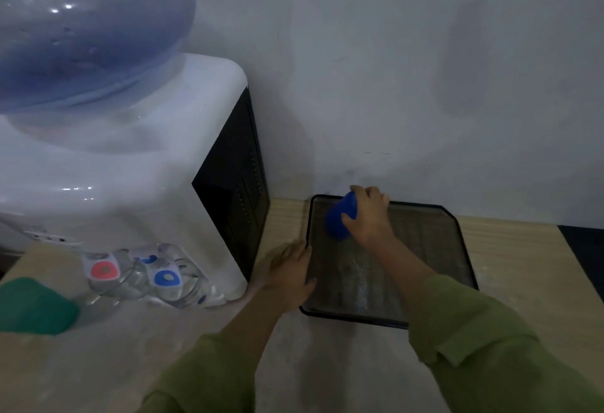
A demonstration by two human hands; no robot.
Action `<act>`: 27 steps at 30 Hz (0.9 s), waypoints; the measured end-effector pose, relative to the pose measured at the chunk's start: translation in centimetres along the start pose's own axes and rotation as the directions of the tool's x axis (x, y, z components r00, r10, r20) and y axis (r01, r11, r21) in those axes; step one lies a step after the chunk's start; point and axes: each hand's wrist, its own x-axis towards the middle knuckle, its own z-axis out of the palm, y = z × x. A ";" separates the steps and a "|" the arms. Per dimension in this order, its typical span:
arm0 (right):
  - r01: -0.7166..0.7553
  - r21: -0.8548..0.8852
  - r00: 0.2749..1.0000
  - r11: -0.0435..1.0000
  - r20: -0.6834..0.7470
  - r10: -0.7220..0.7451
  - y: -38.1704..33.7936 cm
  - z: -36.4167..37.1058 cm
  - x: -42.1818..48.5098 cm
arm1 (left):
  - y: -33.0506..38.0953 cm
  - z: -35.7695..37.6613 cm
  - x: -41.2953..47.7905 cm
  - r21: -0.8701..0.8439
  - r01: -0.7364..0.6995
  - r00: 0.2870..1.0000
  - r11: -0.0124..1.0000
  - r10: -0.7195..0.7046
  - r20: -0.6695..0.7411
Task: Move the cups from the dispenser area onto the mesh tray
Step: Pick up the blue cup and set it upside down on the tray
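Blue plastic cup (340,218) is gripped in right hand (367,213), tilted, over the far left corner of the black wire-mesh tray (457,262); contact with the mesh cannot be judged. Left hand (291,273) lies spread, holding nothing, at the tray's left rim on the pale wooden worktop (523,249). Two clear glass cups (157,277) stand under the taps of the white water dispenser (130,184). Green object (32,306) sits at far left.
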 end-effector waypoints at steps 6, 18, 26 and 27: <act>0.064 -0.140 0.997 0.988 0.050 -0.058 -0.8 0.9 1.0 | -0.5 0.4 0.1 0.033 -0.010 1.000 0.999 0.010 0.021; 0.037 -0.150 0.978 0.988 0.208 -0.005 -1.4 1.5 -0.1 | -1.2 0.7 -1.4 -0.036 -0.078 0.997 0.996 0.079 0.023; 0.004 -0.131 1.000 0.991 0.029 -0.001 -3.1 3.7 -7.2 | -3.2 2.1 -7.3 -0.172 -0.129 0.967 0.977 0.086 -0.239; 0.010 -0.144 0.999 0.990 0.036 -0.005 -3.4 4.2 -8.5 | -3.7 2.3 -8.4 -0.158 -0.127 0.947 0.979 0.072 -0.314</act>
